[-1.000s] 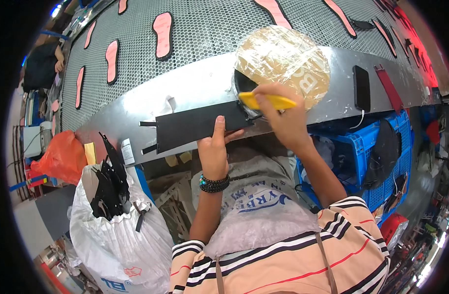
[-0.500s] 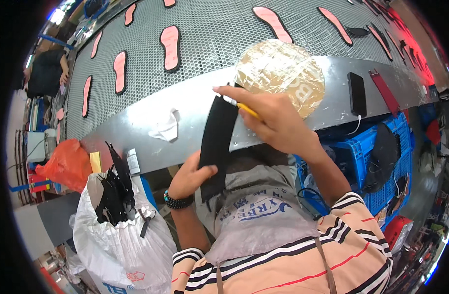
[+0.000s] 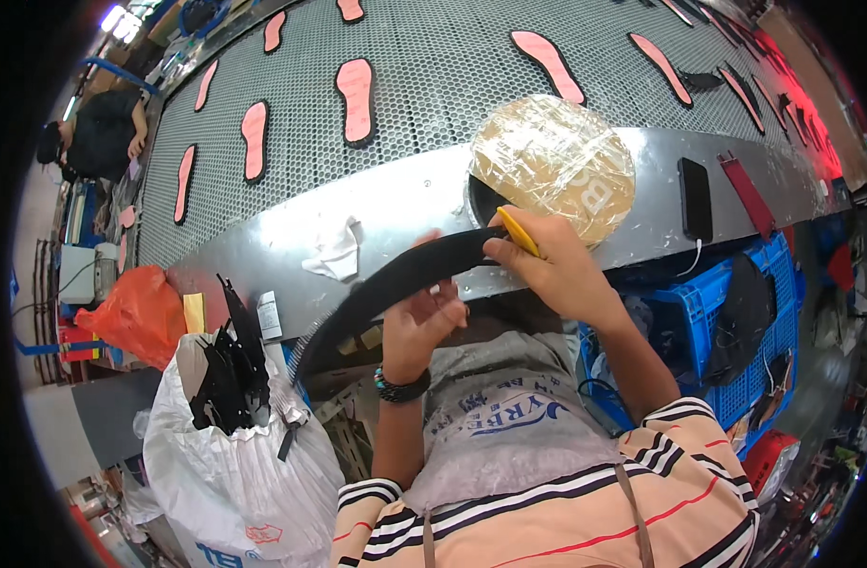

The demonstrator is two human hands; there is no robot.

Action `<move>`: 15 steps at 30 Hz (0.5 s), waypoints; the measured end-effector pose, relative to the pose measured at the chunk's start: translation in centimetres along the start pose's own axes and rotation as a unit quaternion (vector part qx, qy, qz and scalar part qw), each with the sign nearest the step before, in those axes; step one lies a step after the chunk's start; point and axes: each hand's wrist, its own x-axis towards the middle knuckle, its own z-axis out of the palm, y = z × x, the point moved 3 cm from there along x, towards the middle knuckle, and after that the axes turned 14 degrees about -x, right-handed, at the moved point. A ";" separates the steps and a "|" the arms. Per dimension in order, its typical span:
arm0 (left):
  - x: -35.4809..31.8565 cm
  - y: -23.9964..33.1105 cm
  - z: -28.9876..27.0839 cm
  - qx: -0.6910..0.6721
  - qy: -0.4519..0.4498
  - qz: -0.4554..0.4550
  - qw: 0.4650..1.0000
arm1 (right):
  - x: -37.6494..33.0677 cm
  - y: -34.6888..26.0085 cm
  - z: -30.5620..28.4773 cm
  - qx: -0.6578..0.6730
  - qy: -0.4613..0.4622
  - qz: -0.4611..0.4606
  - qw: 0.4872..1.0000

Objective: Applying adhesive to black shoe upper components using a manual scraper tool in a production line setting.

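Note:
My right hand [image 3: 556, 265] is closed on one end of a long black strip [image 3: 395, 275] and on a yellow-handled tool [image 3: 518, 233], whose tip I cannot make out. The strip arches to the left above the bench edge, its far end hanging blurred near the white bag. Under its middle is my left hand [image 3: 416, 331], with fingers apart and the strip crossing in front of them. One fingertip shows beyond the strip's upper edge. Just past my right hand sits a round, tape-covered cardboard lid [image 3: 556, 166], with a dark opening at its left side.
Pink insole-shaped pieces with black rims [image 3: 356, 104] lie across a mesh surface [image 3: 301, 161]. A white cloth [image 3: 334, 251], a phone [image 3: 695, 199] and a dark red strap [image 3: 746, 194] rest on the metal ledge. A white bag of black scraps [image 3: 234, 473] and blue crates [image 3: 727, 322] flank me.
The strip has swung from upright to a leftward arch. My right hand has come down toward me with its end; my left hand has moved right and loosened from the strip's lower end.

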 end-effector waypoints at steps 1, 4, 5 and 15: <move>0.3 0.2 0.6 0.036 -0.027 0.016 0.999 | 0.0 0.1 -0.1 0.006 -0.011 0.014 1.000; 1.2 0.6 0.6 0.175 0.007 0.030 0.984 | -0.5 0.3 -0.8 0.058 -0.048 0.002 0.997; 1.3 0.5 0.3 0.153 0.025 0.010 0.988 | -0.8 0.6 -1.1 0.087 -0.043 0.016 0.995; 0.8 -2.1 -0.7 0.015 0.243 0.019 0.970 | -1.6 3.5 -0.2 -0.072 0.112 0.012 0.991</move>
